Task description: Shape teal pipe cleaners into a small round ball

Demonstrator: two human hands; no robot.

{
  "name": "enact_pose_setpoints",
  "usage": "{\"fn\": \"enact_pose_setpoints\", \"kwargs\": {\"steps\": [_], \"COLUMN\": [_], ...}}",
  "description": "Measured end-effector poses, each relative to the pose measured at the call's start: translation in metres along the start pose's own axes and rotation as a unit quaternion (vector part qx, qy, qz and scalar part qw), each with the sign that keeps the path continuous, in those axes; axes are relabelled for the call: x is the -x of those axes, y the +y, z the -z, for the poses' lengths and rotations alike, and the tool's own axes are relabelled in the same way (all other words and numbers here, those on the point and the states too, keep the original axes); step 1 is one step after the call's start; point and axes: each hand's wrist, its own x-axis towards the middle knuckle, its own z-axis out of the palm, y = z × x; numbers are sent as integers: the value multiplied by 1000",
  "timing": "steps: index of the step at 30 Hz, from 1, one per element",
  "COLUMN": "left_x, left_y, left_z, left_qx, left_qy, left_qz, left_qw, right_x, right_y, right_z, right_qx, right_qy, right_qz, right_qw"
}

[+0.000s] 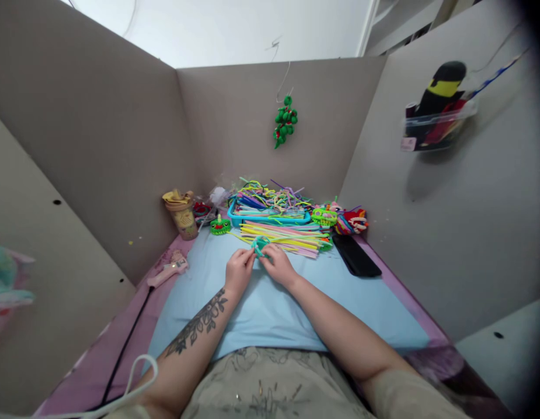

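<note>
A small turquoise pipe-cleaner piece [262, 243], bent into a rounded loop shape, is held up between both hands over the light blue cloth [270, 314]. My left hand [240, 269] pinches its left side with fingers pressed together. My right hand [277, 264] grips its right side, the fingertips partly hidden behind the piece. Just beyond the hands lies a bundle of straight pipe cleaners [287, 235] in yellow, pink and green. A finished-looking green pipe-cleaner frog face [220, 225] sits to the left of that bundle.
Behind the bundle, a blue tray [270, 220] overflows with colourful pipe cleaners. A patterned cup [183, 215] and a pink glue gun [169, 272] with a black cord are at left. A black phone-like slab [356, 256] lies at right. Grey panels enclose three sides; a green ornament [286, 123] hangs at the back.
</note>
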Motion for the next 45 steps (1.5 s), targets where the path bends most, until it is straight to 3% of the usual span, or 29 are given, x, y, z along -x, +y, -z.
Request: {"fn": "enact_pose_setpoints", "kwargs": {"steps": [8,17,24,30,34,41,45], "left_x": [-1,-11,-14,-10,-9,-12,-14], "left_y": [2,-18,-29,-30,-33,-40,-37], "left_z": [0,7,11,13,10,6,7], "left_qx": [10,35,-30,-85,-27,52,68], "left_qy": [-15,-7,-134,-170,-194,-165,-170], "left_qz": [-7,60,-26,-45,-33,51,46], "left_qw": [1000,998,990,981,980,984,982], "right_x": [-1,-2,-4,-4,-2,0,1], "right_y": [2,5,8,9,11,7,2], "right_z": [0,8,22,24,24,15,14], "right_qx": [-24,-41,-19,22,51,61,36], "right_qy": [0,-66,-138,-167,-169,-193,-214], "right_qz": [-2,22,75,118,110,122,141], "right_qw": [1000,997,987,979,978,972,966]}}
